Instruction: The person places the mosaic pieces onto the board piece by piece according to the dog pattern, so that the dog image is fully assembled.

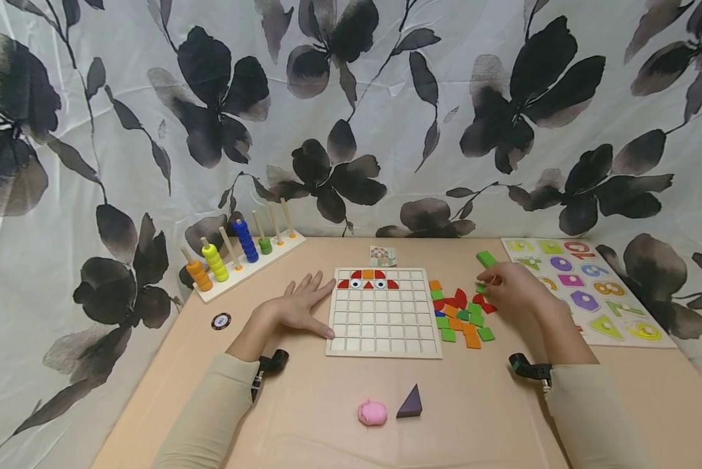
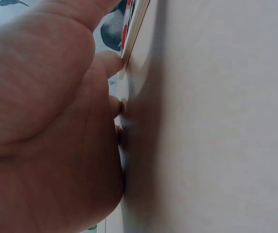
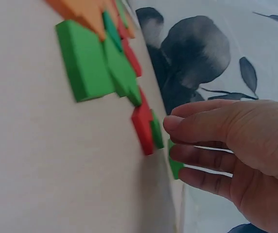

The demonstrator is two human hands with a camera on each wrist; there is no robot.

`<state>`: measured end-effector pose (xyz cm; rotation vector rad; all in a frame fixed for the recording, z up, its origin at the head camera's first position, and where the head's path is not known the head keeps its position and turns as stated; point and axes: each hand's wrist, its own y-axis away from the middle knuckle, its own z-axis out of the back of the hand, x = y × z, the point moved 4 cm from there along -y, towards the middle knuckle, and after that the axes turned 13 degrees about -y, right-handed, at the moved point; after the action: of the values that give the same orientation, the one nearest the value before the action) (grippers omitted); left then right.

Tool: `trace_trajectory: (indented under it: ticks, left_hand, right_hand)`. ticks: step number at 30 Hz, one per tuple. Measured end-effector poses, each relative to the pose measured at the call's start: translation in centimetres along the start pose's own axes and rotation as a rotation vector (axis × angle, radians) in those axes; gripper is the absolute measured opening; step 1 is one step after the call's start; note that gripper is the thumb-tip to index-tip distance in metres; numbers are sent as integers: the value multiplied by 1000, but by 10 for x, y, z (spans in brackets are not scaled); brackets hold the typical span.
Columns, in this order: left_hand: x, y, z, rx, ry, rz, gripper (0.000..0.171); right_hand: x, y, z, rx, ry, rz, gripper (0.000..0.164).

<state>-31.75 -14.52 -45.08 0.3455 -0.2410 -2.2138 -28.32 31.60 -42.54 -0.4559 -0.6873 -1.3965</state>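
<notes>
A white grid board (image 1: 386, 326) lies mid-table, with red and orange pieces and two eye pieces (image 1: 355, 284) in its top rows. My left hand (image 1: 294, 309) rests spread on the tabletop at the board's left side, thumb and index finger against its edge. In the left wrist view, the palm and fingers stand beside the board's edge (image 2: 135, 36). Over the far right of the loose pieces reaches my right hand (image 1: 511, 286), its fingertips close to a small green piece (image 3: 157, 129). A separate green block (image 1: 486, 259) lies just beyond the fingers, which partly cover it in the right wrist view.
Loose coloured pieces (image 1: 461, 314) spread right of the board. A number-and-shape puzzle (image 1: 585, 286) lies far right, a peg stacker (image 1: 257, 257) back left. A small picture card (image 1: 382, 256), a round disc (image 1: 221, 321), a pink object (image 1: 372, 413) and a purple triangular block (image 1: 410, 404) also lie here.
</notes>
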Motion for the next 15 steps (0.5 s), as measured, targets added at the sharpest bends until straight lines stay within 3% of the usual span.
trace_trajectory:
  ticks: [9, 15]
  left_hand:
    - [1, 0, 1, -1, 11, 4, 122]
    - [-1, 1, 1, -9, 11, -10, 122]
  right_hand:
    - [-5, -4, -4, 10, 47, 39, 27]
    - [-8, -6, -4, 17, 2, 76, 22]
